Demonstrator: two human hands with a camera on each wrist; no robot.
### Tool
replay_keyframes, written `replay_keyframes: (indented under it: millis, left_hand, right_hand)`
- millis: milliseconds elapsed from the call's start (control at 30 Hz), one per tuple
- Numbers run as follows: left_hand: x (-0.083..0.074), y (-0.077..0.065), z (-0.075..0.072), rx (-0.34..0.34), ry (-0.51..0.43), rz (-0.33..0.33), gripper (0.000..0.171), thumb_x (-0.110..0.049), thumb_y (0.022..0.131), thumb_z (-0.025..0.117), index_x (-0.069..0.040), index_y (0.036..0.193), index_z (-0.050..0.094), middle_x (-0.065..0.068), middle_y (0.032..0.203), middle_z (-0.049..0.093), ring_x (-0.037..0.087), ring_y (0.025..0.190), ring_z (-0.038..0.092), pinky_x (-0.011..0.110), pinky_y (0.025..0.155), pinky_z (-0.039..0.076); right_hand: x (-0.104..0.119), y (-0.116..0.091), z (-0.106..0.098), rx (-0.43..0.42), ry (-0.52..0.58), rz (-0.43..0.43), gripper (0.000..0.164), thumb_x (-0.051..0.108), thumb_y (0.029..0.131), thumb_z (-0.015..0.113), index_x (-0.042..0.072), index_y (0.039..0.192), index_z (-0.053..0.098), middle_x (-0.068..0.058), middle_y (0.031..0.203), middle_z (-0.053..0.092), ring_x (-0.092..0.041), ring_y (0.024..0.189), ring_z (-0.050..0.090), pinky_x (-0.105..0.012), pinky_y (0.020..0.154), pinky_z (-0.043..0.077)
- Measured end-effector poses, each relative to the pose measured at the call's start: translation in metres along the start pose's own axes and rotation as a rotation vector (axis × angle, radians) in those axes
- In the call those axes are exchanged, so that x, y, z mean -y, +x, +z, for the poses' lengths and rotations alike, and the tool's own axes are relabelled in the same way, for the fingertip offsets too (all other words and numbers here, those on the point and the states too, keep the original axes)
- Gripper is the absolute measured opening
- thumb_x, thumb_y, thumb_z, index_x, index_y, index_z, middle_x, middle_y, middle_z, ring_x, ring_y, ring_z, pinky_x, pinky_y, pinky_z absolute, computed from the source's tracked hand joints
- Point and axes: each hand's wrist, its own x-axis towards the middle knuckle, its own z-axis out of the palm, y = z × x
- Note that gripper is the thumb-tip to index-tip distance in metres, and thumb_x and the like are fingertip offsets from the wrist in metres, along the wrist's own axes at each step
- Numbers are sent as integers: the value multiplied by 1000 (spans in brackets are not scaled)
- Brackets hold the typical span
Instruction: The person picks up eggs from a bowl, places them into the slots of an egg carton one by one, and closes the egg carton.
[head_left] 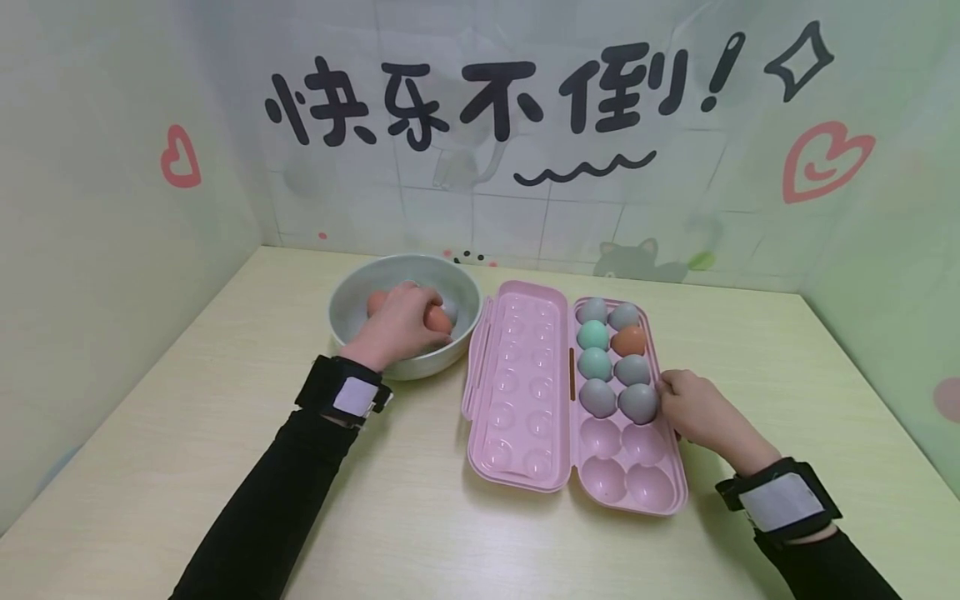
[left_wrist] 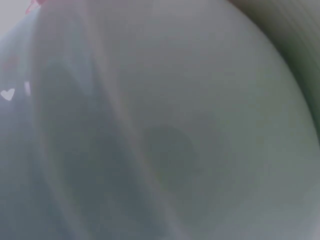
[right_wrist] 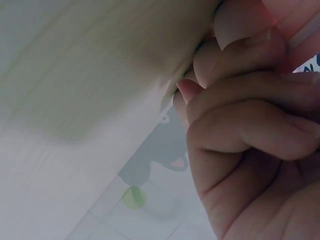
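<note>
My left hand [head_left: 403, 323] reaches into a pale round bowl [head_left: 352, 287], with thumb and fingers around a brown egg [head_left: 438, 319]. A second brown egg [head_left: 376, 302] and a whitish one lie in the bowl beside the hand. In the left wrist view, the bowl's outer wall [left_wrist: 210, 100] fills most of the picture. My right hand [head_left: 701, 412] grips the right edge of a pink egg carton [head_left: 630, 492]; in the right wrist view its curled fingers [right_wrist: 230, 127] lie at the carton's underside. Grey eggs [head_left: 597, 398], green eggs [head_left: 596, 364] and one brown egg sit in the carton's back cups.
The carton's pink lid [head_left: 517, 417] lies opened flat on its left, close to the bowl. Light wooden tabletop [head_left: 420, 517] extends in front and to both sides. A printed backdrop [head_left: 487, 217] stands behind the table, with side panels left and right.
</note>
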Motion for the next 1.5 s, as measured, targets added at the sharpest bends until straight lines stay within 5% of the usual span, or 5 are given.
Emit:
replay_keyframes:
  millis: [733, 1167, 1500]
  left_hand:
    - [-7, -3, -9, -125, -20, -29, 55, -28, 78, 85, -1, 121, 64, 12, 109, 65, 26, 97, 59, 40, 79, 49]
    - [-30, -7, -11, -308, -39, 0, 61, -38, 83, 79, -13, 135, 60, 14, 124, 56, 28, 104, 58, 42, 77, 53]
    - [-63, -18, -10, -300, -67, 159, 46, -20, 87, 76, -7, 129, 62, 15, 128, 52, 34, 124, 50, 38, 89, 51]
  right_hand:
    - [2, 1, 0, 13, 4, 14, 25, 6, 97, 33, -7, 94, 54, -12, 73, 53, -21, 56, 52, -35, 49, 46]
    - [3, 0, -1, 12, 5, 12, 27, 7, 98, 32, -9, 96, 54, -12, 74, 53, -21, 58, 52, -36, 50, 46]
    - [2, 0, 0, 9, 3, 14, 25, 6, 97, 32, -7, 93, 53, -12, 73, 52, -21, 56, 52, -35, 49, 46]
